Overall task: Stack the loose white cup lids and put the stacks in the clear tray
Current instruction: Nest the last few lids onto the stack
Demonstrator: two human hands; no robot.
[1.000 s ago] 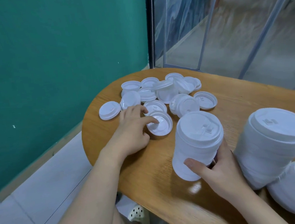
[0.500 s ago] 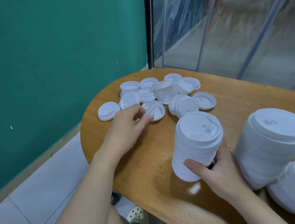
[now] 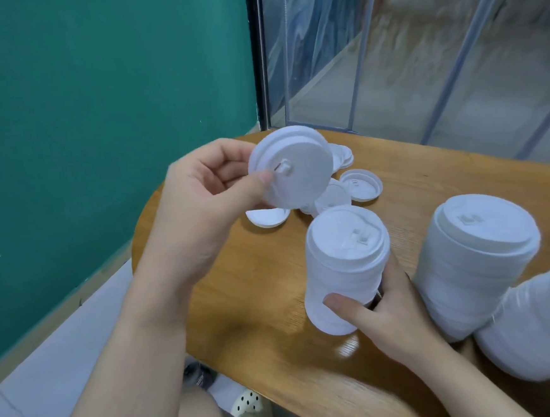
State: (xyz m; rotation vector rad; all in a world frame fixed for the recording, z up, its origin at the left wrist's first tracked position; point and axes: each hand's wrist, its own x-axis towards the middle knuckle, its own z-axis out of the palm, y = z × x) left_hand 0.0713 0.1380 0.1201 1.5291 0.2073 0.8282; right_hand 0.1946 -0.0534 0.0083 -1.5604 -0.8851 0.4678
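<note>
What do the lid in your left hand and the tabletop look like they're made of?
The lid pinched in the left hand looks like thin moulded plastic: plain white, matte to slightly glossy, with a stepped rim and a small raised sip tab. The tabletop looks like wood or a wood-look veneer: brown with fine straight grain and a smooth, lightly shiny coat that reflects light near the stack. Which one, I cannot tell.

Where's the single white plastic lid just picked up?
Head view, centre-left: white plastic lid pinched in the left hand, raised above the loose lids, behind the right-hand stack.

White cup lids (image 3: 292, 170), white lid stacks (image 3: 346, 268), brown wood-grain table (image 3: 275, 307), teal wall (image 3: 94, 107), cream perforated shoe (image 3: 250, 407)
</note>
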